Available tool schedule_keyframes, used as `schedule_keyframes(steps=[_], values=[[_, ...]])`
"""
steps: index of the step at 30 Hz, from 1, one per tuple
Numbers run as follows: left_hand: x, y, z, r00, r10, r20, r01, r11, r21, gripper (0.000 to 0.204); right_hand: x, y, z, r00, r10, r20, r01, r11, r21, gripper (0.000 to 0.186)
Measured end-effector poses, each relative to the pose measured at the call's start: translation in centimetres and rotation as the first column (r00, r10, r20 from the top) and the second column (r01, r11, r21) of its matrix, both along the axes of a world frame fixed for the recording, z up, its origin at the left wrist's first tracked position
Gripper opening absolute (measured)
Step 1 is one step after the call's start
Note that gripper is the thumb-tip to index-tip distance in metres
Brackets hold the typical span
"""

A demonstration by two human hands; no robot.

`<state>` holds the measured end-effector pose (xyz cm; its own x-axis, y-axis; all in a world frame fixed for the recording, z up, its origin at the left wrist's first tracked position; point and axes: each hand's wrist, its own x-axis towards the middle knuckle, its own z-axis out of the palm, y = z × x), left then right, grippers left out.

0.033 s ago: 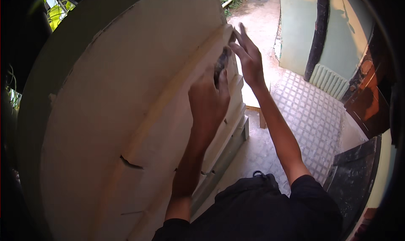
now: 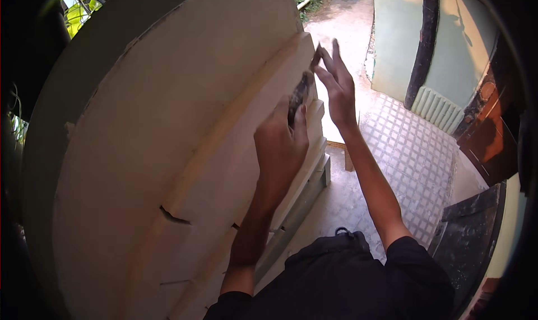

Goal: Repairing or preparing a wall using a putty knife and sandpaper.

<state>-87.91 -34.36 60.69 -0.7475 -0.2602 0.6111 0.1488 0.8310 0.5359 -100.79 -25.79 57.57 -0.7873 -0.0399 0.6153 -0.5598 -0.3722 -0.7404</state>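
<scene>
My left hand (image 2: 280, 143) is wrapped round a dark, mottled, elongated object (image 2: 301, 99) whose kind I cannot make out. That hand is beside the pale ridged panel (image 2: 224, 152), close to its right end. My right hand (image 2: 339, 90) is raised just past this end, its fingers stretched and apart. Near its fingertips is a thin brownish piece (image 2: 316, 58). Whether the hand touches this piece, or the piece belongs to the dark object, I cannot tell.
The panel's stepped ledges (image 2: 316, 110) run down its right side, with dark slits (image 2: 174, 216) in its face. To the right are patterned floor tiles (image 2: 409, 129), a dark post (image 2: 424, 45) and a dark board (image 2: 468, 230). A bright surface with a wooden leg (image 2: 348, 160) stands behind my right forearm.
Both hands have shifted slightly to the right and toward me, the right one farther off the panel's end. The dark object has moved along with my left hand.
</scene>
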Motion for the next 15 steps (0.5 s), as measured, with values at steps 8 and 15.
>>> schedule_keyframes(steps=[8,15], values=[[6.2,0.8,-10.5,0.997,-0.064,0.048,0.054,0.982,0.183,0.031,10.9,1.0,-9.0,0.731,0.476,0.488,-0.411,0.879,-0.242,0.070],[8.3,0.1,-8.3,0.998,-0.014,-0.067,0.028,0.976,0.216,0.042,12.7,-1.3,-3.9,0.904,0.212,0.371,-0.284,0.947,0.150,0.064]])
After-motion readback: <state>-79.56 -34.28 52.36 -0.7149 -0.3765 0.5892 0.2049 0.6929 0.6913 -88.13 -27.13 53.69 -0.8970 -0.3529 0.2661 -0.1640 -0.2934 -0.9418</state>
